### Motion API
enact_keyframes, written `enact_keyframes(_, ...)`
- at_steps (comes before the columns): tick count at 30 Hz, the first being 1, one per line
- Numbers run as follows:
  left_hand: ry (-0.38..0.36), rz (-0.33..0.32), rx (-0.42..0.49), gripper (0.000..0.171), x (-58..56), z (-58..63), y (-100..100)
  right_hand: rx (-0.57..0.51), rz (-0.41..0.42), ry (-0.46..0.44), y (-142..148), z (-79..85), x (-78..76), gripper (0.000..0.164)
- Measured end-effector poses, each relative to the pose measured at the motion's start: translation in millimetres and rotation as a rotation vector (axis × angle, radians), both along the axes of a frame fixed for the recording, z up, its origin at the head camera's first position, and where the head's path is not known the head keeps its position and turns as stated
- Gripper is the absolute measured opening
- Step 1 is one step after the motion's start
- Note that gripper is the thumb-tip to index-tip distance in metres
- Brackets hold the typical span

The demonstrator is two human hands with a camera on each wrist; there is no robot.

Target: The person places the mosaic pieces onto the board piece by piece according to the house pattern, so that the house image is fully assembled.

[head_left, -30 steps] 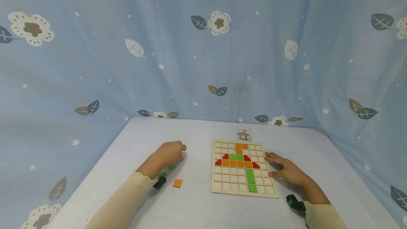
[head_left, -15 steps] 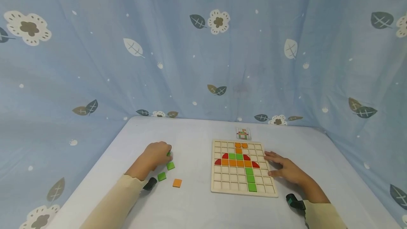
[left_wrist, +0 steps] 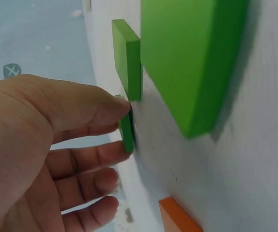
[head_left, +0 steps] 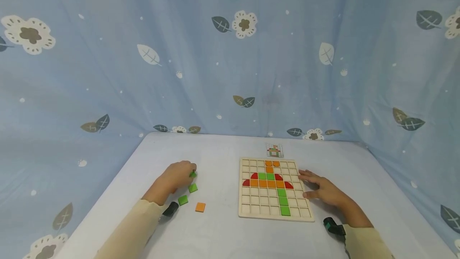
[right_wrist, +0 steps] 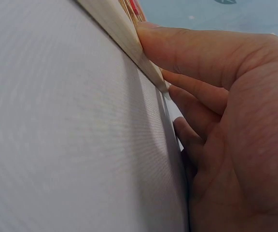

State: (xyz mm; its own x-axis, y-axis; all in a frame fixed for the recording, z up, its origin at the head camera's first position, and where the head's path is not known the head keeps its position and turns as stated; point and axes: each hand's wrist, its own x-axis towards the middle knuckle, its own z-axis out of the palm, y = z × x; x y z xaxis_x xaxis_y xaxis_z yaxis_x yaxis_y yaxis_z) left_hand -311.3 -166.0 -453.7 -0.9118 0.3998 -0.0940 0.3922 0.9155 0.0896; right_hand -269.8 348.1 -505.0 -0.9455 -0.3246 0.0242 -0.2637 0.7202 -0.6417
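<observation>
My left hand (head_left: pixel 177 176) is at the left of the table, pinching a green square tile (left_wrist: pixel 126 128) between thumb and fingers, close to the tabletop. Two more green tiles (head_left: pixel 193 188) (head_left: pixel 183 200) lie nearer the wrist, and an orange tile (head_left: pixel 200 207) lies to their right. Part of another orange piece (head_left: pixel 174 190) peeks out from under the hand. On the right, my right hand (head_left: pixel 325 191) rests against the side of the wooden grid board (head_left: pixel 251 210), thumb and fingertips touching its edge. Red, orange and green pieces sit in the board's squares.
A small pattern card (head_left: pixel 274 150) lies just behind the board. The white tabletop (head_left: pixel 215 235) ends at a blue patterned curtain (head_left: pixel 201 71) at the back and sides.
My left hand has moved left from beyond the loose tiles, uncovering two green ones, and now pinches another green tile. The right hand stays at the board's edge.
</observation>
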Motion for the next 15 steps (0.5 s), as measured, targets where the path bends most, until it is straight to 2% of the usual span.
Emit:
enact_keyframes(8, 0.036, -0.064, 0.043, 0.019, 0.0, 0.1, 10.2, -0.007, 0.002, -0.007, -0.7, 1.4, -1.6, 0.073)
enact_keyframes(15, 0.064, -0.149, 0.044, 0.012, 1.2, -1.3, 29.8, -0.002, -0.013, -0.018, 0.0, -0.1, -0.7, 0.073)
